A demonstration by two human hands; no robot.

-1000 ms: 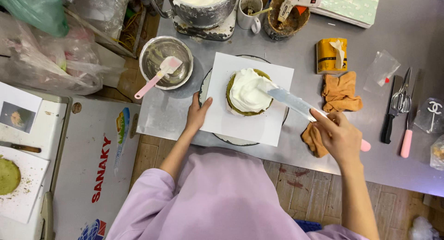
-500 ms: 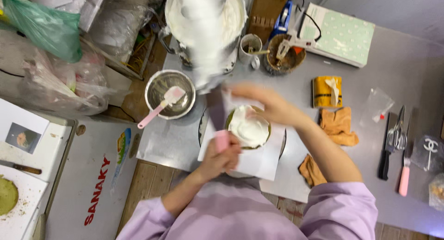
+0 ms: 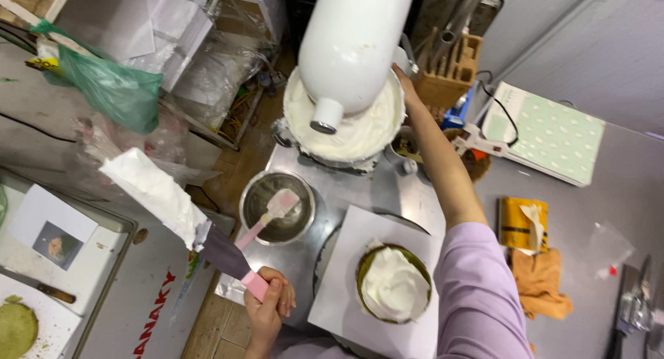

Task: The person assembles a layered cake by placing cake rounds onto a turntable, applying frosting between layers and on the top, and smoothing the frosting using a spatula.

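My left hand point(image 3: 268, 305) grips the pink handle of a long palette knife point(image 3: 220, 254), held up to the left with a thick strip of white cream point(image 3: 158, 195) on its blade. My right hand point(image 3: 404, 79) reaches far forward, its purple sleeve over the table, and touches the rim of the mixer bowl point(image 3: 299, 144), which is full of white cream. The white stand mixer head point(image 3: 353, 48) hangs over that bowl. Below my right arm a round green cake topped with cream point(image 3: 394, 288) sits on a white square board point(image 3: 346, 262).
A small metal bowl point(image 3: 254, 193) with a pink spatula point(image 3: 275, 208) stands left of the cake. A yellow packet point(image 3: 513, 224), an orange cloth point(image 3: 539, 283) and knives point(image 3: 626, 310) lie at the right. A green bag point(image 3: 114, 89) and a tray with a green cake layer point(image 3: 17, 326) are at the left.
The palette knife went from my right hand to my left, and now carries cream off to the left. My right arm has stretched from the cake to the mixer bowl. The view shifted toward the mixer.
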